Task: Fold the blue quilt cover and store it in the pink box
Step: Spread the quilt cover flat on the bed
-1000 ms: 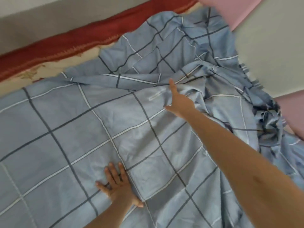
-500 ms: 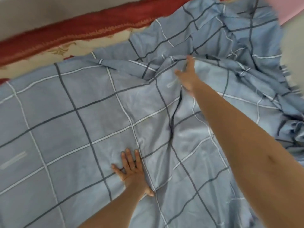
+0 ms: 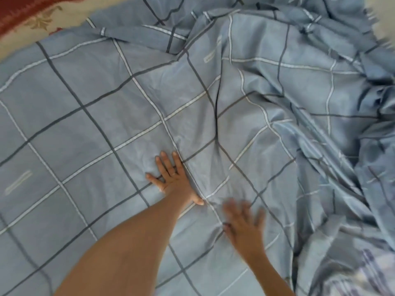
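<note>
Both grips lie flat on the blue quilt cover, fingers straight, holding nothing: left grip beside a crease, right grip blurred, nearer.

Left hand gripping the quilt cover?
No, the left hand lies flat on the quilt cover, fingers straight and spread.

cream patterned cloth | top left | red border
</note>
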